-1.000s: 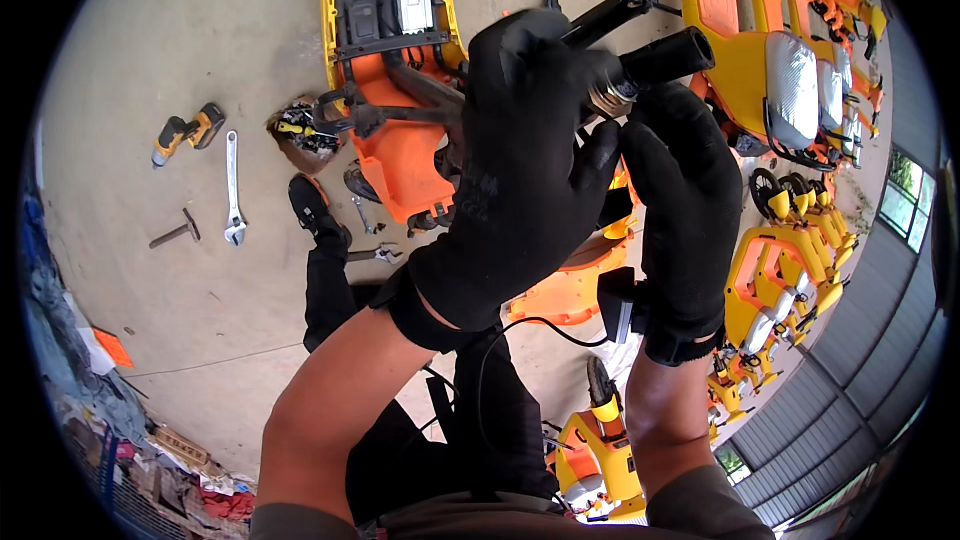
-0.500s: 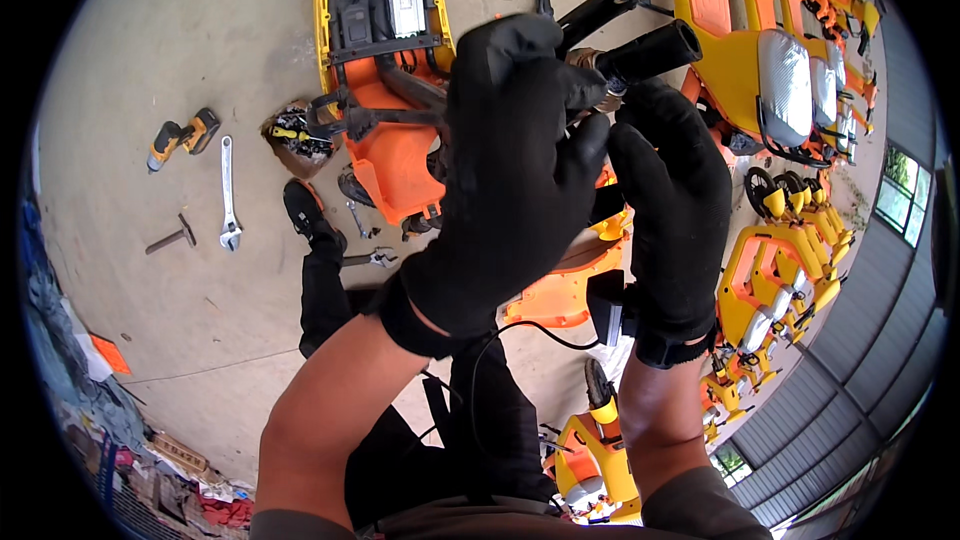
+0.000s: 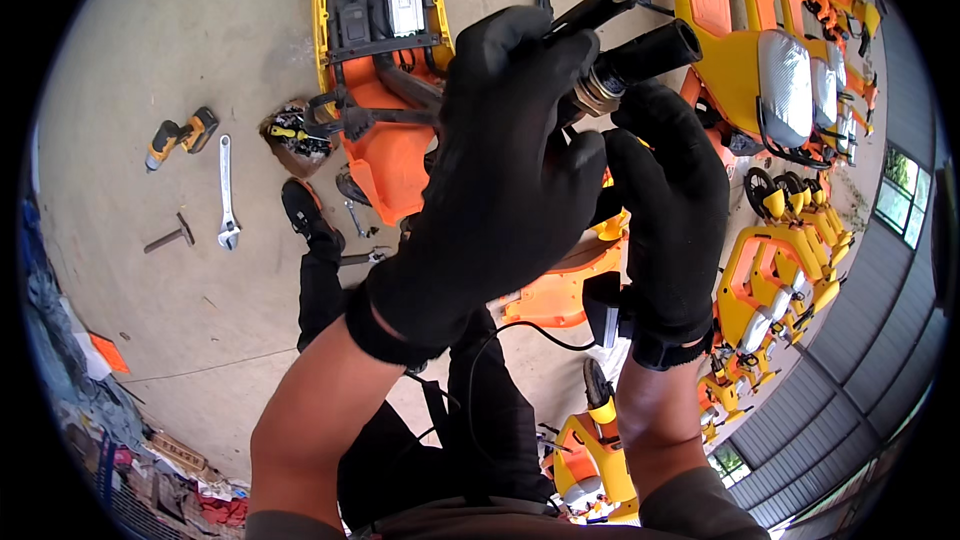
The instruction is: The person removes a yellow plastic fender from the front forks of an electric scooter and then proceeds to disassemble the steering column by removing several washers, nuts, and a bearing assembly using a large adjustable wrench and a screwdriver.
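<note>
A black metal tube (image 3: 655, 52) points up and to the right between my hands, with brass-coloured threaded rings (image 3: 597, 92) around its lower end. My left hand (image 3: 510, 150), in a black glove, is beside the rings. Its index finger lies close along them and its thumb is spread apart below, leaving a gap. My right hand (image 3: 670, 180), also gloved, is curled around the part just under the tube; its fingertips are partly hidden. Behind my left hand, a black bar (image 3: 590, 12) runs up to the right.
Ahead lies an orange and yellow vehicle body (image 3: 385, 175) with exposed wiring. On the floor at left are a cordless drill (image 3: 182, 138), a large wrench (image 3: 227, 195), a hammer (image 3: 172, 234) and a box of small parts (image 3: 297, 138). Yellow vehicles (image 3: 765, 280) line the right side.
My left hand's index finger and thumb have spread apart, and its wrist has shifted slightly left and down. The brass-coloured rings now show more fully. The right hand has barely moved.
</note>
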Tool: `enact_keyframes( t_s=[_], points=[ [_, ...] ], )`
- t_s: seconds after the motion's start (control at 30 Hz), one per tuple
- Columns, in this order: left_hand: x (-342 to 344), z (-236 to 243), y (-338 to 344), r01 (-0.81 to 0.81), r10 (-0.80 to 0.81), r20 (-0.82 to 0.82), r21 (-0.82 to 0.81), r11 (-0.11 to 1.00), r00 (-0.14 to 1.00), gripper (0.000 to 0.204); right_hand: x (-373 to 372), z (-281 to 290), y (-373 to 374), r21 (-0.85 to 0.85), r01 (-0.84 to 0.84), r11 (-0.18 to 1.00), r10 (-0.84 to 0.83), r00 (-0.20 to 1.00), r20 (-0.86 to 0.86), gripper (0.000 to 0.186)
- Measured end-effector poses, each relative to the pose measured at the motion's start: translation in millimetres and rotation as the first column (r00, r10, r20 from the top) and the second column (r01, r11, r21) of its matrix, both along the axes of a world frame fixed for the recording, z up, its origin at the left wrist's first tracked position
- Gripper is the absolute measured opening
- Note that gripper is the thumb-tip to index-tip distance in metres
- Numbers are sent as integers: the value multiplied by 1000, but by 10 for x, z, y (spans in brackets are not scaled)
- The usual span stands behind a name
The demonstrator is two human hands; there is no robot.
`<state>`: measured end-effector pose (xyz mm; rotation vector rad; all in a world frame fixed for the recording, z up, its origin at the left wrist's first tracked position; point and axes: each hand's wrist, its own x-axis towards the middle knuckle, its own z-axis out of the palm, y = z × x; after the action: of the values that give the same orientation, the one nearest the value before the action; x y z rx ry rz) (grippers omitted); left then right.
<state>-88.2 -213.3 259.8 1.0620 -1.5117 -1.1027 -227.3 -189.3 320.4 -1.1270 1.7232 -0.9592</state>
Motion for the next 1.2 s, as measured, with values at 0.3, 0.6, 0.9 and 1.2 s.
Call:
enact_keyframes(
  t_s=[0.3, 0.6, 0.9, 1.2],
  points=[
    [25, -98, -113, 28, -25, 42, -72, 997, 999, 60, 151, 80, -46, 62, 74, 995, -84, 979, 185, 42],
    [139, 164, 176, 19, -19, -25, 13, 1000, 1000, 61, 56, 50, -25, 5, 53, 999, -53, 997, 62, 45],
    [-5, -7, -29, 36, -35, -19, 52, 998, 999, 59, 64, 18, 95, 32, 61, 998, -64, 995, 78, 45],
    [85, -58, -103, 3, -1, 38, -43, 999, 999, 57, 15, 25, 76, -18, 26, 1000, -26, 1000, -17, 45]
  ],
)
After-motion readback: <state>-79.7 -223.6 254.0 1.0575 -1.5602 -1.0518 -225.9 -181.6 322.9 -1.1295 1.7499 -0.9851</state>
